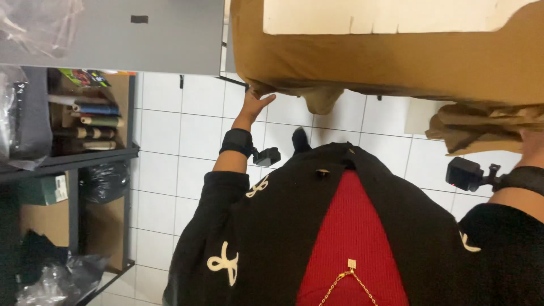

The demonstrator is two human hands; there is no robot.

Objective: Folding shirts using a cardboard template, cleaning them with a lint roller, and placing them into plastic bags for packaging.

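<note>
The left hand (pixel 254 105), fingers closed on the brown fabric (pixel 385 62) at twelve o'clock, gripped its edge; the right hand (pixel 532 144), at three o'clock, pinched a bunched fold.

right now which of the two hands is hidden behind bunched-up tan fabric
The left hand, at the right edge of the view: the bunched tan fabric covers its fingers. The right hand shows plainly, gripping the edge of the tan-covered cushion.
</note>
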